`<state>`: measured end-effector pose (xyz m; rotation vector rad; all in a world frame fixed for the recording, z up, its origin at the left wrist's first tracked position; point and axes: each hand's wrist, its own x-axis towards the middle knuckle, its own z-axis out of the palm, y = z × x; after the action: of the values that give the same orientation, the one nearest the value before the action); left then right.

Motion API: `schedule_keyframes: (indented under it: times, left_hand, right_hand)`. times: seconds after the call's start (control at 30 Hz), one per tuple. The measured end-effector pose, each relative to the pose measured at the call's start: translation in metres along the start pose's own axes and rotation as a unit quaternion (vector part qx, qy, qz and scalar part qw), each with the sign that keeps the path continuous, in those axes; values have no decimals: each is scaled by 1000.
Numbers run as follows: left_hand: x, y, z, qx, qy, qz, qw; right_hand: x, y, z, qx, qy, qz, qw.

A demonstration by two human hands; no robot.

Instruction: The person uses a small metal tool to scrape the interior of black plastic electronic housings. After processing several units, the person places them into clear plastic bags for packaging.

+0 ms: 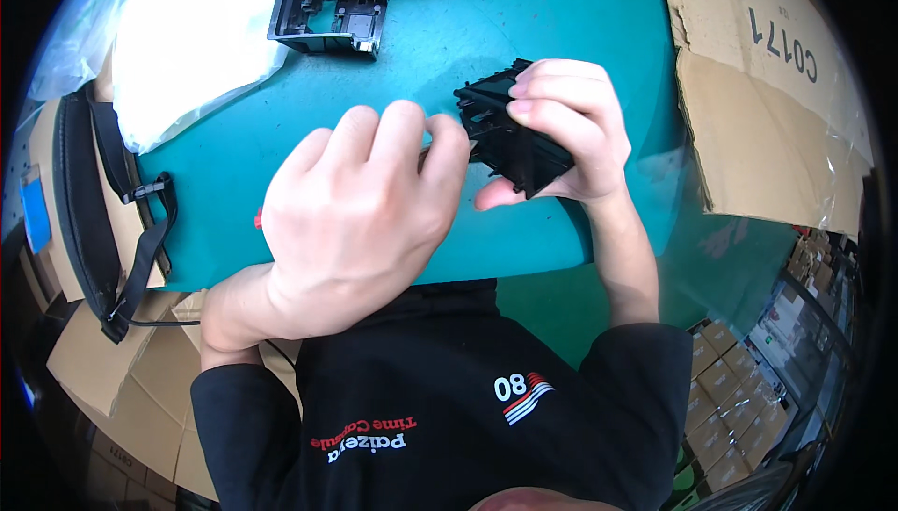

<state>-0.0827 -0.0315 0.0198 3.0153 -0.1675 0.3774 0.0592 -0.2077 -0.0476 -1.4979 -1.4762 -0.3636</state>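
My right hand grips a black plastic housing, tilted, with clips and openings along its edges. The fingers lie over its far side and the thumb is below. Just to its left, my left hand is closed with the knuckles up. A small red end shows beside that fist, and a thin tip seems to reach the housing's left edge. What the fist holds is mostly hidden, so I cannot name it.
Similar black housings lie at the back of the green table. A white plastic bag covers the far left. Cardboard flanks the right side. A black strap hangs at the left edge, and stacked boxes stand lower right.
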Motion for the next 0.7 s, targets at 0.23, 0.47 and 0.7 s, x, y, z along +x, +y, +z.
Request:
schedule_keyframes:
  times: [0.23, 0.47, 0.7]
  left_hand:
    - [19, -27, 5, -278, 46, -31, 959]
    - [18, -22, 39, -353, 46, 7, 934]
    - [19, -21, 42, -351, 66, 16, 934]
  right_hand:
    - [-7, 5, -8, 266, 181, 361, 876]
    - [-13, 3, -3, 513, 186, 560, 624]
    - [-20, 5, 0, 650, 159, 478, 568]
